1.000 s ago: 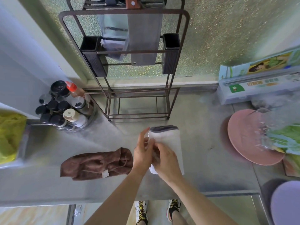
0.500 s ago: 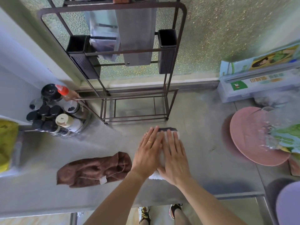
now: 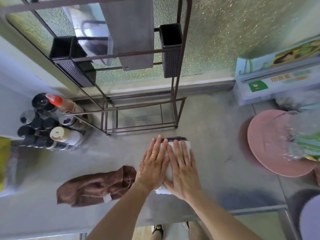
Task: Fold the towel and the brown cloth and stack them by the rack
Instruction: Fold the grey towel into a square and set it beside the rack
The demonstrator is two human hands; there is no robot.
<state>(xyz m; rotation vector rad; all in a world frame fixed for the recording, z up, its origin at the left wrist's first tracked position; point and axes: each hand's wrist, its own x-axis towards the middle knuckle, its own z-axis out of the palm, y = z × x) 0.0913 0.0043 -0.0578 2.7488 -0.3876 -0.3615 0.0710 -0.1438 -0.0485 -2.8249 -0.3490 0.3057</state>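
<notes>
A folded white towel (image 3: 168, 170) with a dark far edge lies on the grey counter, just in front of the brown metal rack (image 3: 142, 108). My left hand (image 3: 153, 163) and my right hand (image 3: 183, 168) lie flat on top of it, side by side, fingers spread, covering most of it. The brown cloth (image 3: 97, 187) lies crumpled and unfolded on the counter, just left of my left wrist, a white tag showing at its near edge.
A round holder of spice bottles (image 3: 48, 123) stands left of the rack. A pink plate (image 3: 277, 144) with clear wrapping sits at the right, boxes (image 3: 277, 78) behind it. The counter's front edge (image 3: 242, 212) runs close below my forearms.
A second ago both hands were pinching the towel's left edge; they have since flattened onto it and now press it down. The brown cloth has not moved.
</notes>
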